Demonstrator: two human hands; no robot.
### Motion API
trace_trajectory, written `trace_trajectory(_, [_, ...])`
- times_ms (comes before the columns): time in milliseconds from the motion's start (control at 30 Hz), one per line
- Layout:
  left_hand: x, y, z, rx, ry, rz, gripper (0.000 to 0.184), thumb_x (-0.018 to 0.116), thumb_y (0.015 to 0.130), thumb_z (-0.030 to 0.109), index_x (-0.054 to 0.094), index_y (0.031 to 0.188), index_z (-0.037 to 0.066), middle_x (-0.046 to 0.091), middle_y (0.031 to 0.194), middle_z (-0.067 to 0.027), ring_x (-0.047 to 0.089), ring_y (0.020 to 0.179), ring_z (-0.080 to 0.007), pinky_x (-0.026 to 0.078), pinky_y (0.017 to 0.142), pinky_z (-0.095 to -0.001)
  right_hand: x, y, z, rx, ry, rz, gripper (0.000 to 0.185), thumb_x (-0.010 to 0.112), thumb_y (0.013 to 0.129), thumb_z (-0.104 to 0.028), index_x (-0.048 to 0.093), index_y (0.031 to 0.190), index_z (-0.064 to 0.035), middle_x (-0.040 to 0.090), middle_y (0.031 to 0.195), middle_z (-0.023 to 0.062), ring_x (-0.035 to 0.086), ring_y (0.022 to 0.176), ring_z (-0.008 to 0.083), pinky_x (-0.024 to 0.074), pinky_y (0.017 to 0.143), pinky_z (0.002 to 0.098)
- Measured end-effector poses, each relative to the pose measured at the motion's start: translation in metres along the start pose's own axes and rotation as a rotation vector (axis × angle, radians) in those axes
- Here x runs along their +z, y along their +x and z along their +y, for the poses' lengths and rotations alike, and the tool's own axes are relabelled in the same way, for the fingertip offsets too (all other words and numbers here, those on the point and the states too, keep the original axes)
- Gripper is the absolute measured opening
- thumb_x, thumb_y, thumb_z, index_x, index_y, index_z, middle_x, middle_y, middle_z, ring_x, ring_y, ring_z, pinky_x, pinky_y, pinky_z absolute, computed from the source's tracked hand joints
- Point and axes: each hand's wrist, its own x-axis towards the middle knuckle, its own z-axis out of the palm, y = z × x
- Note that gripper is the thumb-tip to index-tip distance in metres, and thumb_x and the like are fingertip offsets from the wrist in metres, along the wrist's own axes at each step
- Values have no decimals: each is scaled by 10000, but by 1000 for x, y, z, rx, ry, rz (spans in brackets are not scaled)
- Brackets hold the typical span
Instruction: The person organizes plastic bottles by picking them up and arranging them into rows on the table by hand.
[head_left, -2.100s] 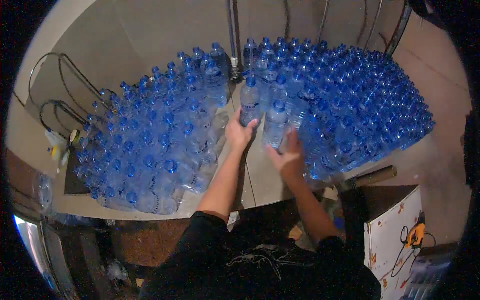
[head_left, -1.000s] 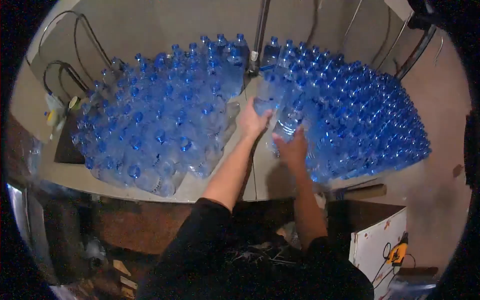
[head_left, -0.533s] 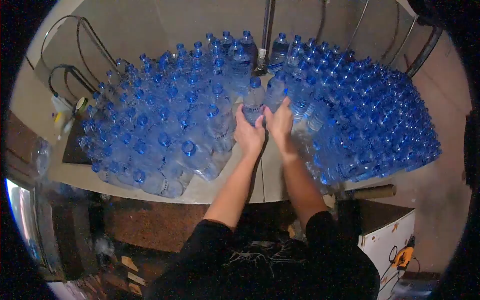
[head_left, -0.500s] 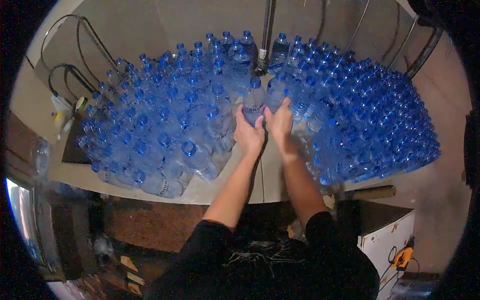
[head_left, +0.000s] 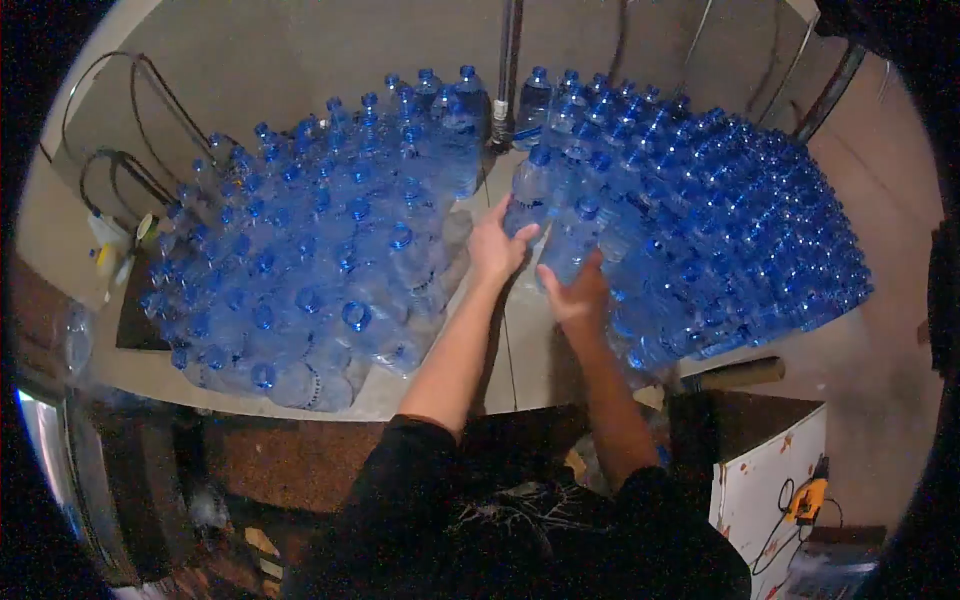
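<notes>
Parting from each other since half a second ago, the left hand [head_left: 498, 243] holds the far bottle [head_left: 532, 185] low, fingers bent around it, and the right hand [head_left: 580, 290], blurred, curves at the nearer bottle [head_left: 572, 240] (whether it grips, I cannot tell). Around are left bottles [head_left: 300, 262], a pipe [head_left: 508, 60] behind, and right bottles [head_left: 730, 235] crowding close.

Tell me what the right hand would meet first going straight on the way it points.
The right hand would first meet the blue-capped bottle directly ahead of it, perhaps already touching it; depth is unclear.
</notes>
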Motion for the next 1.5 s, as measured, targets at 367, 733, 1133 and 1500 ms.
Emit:
trace_trajectory(367, [-2, -5, 5, 45, -8, 60, 842, 863, 643, 347, 512, 1368, 102, 633, 1188, -216, 622, 1082, -356, 485, 920, -410, -93, 35, -55, -135, 79, 112, 694, 803, 725, -389, 528, 1231, -2, 645, 897, 176, 637, 794, 346, 510, 706, 459])
trace_trajectory(733, [-79, -133, 6, 68, -210, -157, 478, 756, 773, 225, 620, 1206, 77, 655, 1090, -147, 629, 983, -330, 497, 830, -388, -99, 101, -77, -408, -273, -293, 391, 736, 748, -359, 679, 894, -1, 673, 776, 221, 660, 758, 411, 523, 703, 476])
trace_trajectory(1133, [-384, -258, -84, 22, -64, -129, 275, 747, 792, 222, 698, 1007, 58, 702, 1022, -126, 669, 970, -308, 529, 830, -376, -200, 124, -351, -662, -83, -245, 315, 639, 900, -286, 660, 1082, -30, 655, 846, 41, 574, 670, 105, 470, 593, 280])
trace_trajectory(1500, [-585, -241, -211, -85, 71, 701, 690, 839, 647, 204, 558, 1266, 85, 630, 1191, -113, 607, 1110, -289, 486, 940, -386, 35, -72, -635, -1087, 211, -957, 364, 658, 884, -383, 688, 1016, -46, 565, 731, -49, 433, 546, 36, 332, 475, 197])
